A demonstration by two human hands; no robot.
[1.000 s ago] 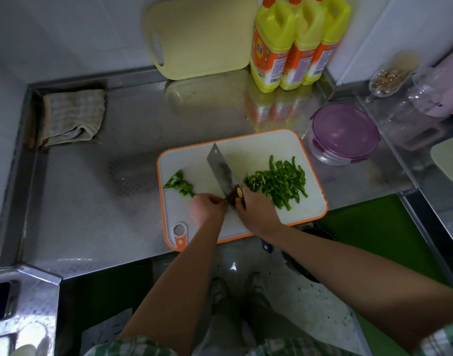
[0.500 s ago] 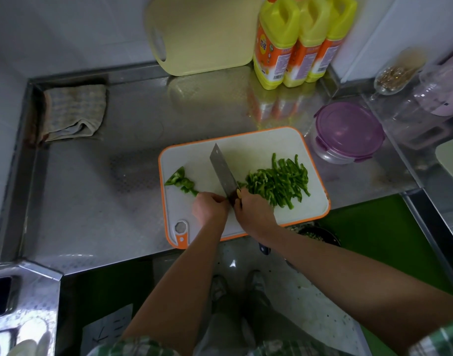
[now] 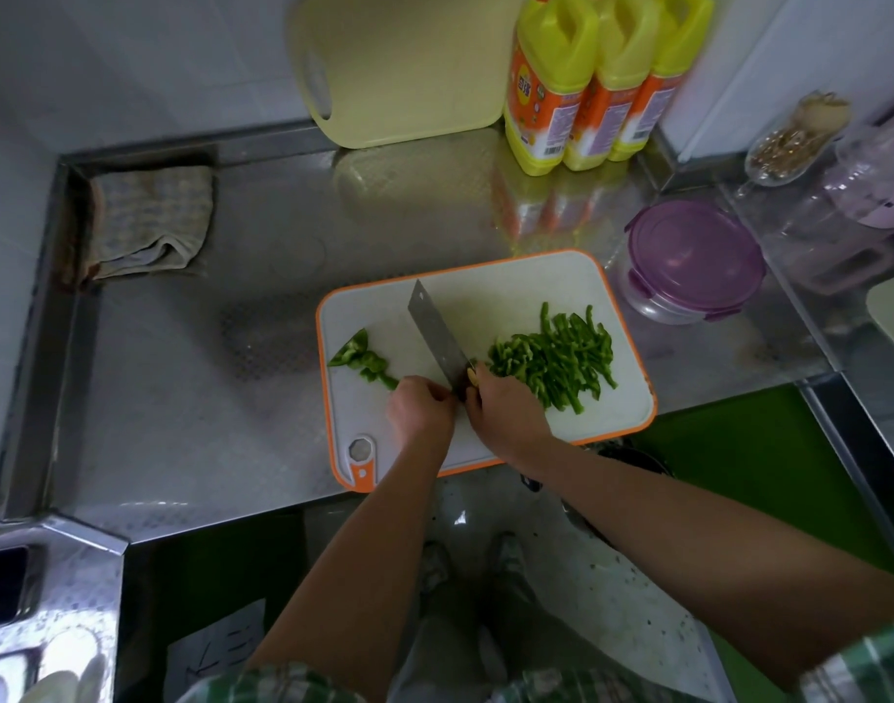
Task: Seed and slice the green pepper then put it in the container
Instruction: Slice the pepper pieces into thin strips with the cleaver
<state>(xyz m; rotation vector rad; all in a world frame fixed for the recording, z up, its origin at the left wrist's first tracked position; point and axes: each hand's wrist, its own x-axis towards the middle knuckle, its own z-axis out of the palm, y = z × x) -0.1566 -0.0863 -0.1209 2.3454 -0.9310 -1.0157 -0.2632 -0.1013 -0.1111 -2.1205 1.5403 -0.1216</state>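
Two lots of green pepper lie on the white cutting board (image 3: 510, 296): a heap of cut strips (image 3: 556, 357) on the right part and a few uncut pepper pieces (image 3: 361, 360) at the left edge. The strips look light, limp and a little slick, so they would probably scatter if pinched; scooping them together, perhaps against the flat of the blade, seems the safer hold. The uncut pieces look stiffer and curved, and likely want pressing flat at their near end before slicing.

The right hand (image 3: 505, 413) has its grip clamped on the handle of the cleaver (image 3: 437, 334), whose blade stands between the two lots. The left hand (image 3: 419, 411) is curled just beside the blade's heel; whether it holds a piece, I cannot tell.

The container (image 3: 688, 261) sits on the worktop (image 3: 231, 398) just right of the board's far corner, with its purple lid on, which stands in the way of filling. A folded cloth (image 3: 148, 223) lies far left; three yellow bottles (image 3: 597, 78) and a yellow board (image 3: 404, 63) stand at the far wall.
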